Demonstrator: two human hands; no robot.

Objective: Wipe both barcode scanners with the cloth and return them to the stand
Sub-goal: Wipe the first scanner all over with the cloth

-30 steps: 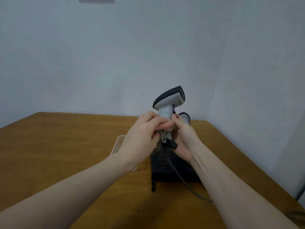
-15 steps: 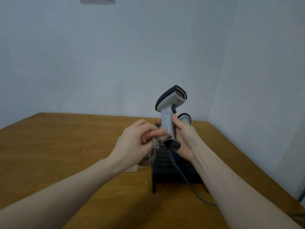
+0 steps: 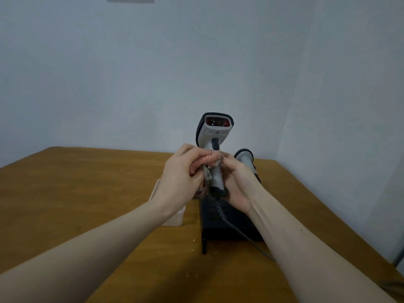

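Observation:
A grey and black barcode scanner stands upright in the air, its red window facing me. My right hand grips its handle from the right. My left hand holds a checked cloth against the handle's left side, just under the trigger. A coiled cable runs down from the scanner's base. The second scanner sits behind my right hand in the black stand, mostly hidden.
A pale plastic container stands left of the stand, partly behind my left forearm. The wooden table ends at walls at the back and on the right. Crumbs lie in front of the stand.
The scanner has turned so that its window now faces me. My left hand has come back up with the cloth onto the handle under the trigger.

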